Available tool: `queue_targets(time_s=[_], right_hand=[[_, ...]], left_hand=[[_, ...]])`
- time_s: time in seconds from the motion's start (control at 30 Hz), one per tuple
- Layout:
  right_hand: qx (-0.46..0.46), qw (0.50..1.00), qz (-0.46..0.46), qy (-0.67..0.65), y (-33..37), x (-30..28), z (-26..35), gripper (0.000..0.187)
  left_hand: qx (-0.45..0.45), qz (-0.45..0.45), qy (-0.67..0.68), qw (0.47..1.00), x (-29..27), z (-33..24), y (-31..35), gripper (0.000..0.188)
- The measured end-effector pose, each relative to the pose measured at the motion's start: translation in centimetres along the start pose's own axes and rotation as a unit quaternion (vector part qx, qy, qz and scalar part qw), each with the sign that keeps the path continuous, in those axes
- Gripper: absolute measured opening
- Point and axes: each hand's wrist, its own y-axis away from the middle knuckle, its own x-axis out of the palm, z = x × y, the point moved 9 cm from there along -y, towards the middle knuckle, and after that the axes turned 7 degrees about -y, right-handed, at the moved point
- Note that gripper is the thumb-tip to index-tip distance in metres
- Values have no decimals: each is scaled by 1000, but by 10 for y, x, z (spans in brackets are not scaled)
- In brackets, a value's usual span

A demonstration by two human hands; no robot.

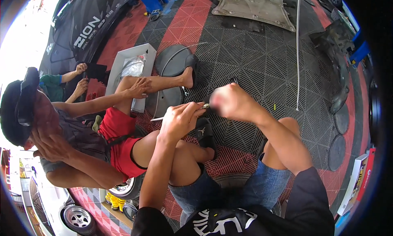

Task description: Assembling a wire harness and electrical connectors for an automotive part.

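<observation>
In front of my knees my two hands meet. My left hand (180, 119) is closed in a pinch on a pale hose (157, 119), whose end sticks out on the hand's left side. A small metal fitting (206, 106) shows at its fingertips, beside my right hand. My right hand (235, 101) is curled closed, back of the hand up; its fingertips are smeared, with something dark next to them that I cannot make out. A small dark object (233, 79) lies on the floor just beyond the right hand.
A seated person (77, 125) is close on my left, leg reaching toward a white box (141, 51) and black discs (170, 58). Another person's hands (82, 78) show behind. A long pale hose (298, 51) lies at right on the tiled floor. A grey panel (254, 9) lies far ahead.
</observation>
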Motion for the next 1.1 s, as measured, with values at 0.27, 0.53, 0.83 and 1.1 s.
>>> queue_targets(time_s=[0.27, 0.53, 0.83, 1.1], right_hand=[[71, 973, 124, -181, 5, 0, -7, 48], [105, 987, 28, -122, -2, -22, -65, 20], [449, 871, 152, 129, 15, 34, -311, 24], [370, 925, -53, 62, 99, 159, -475, 35]], left_hand=[[-74, -33, 55, 995, -5, 17, 3, 6], [-43, -51, -5, 998, -15, -6, -14, 4], [-190, -197, 49, 961, -50, 34, 21, 3], [-215, -389, 99, 890, -71, 13, 32, 31]])
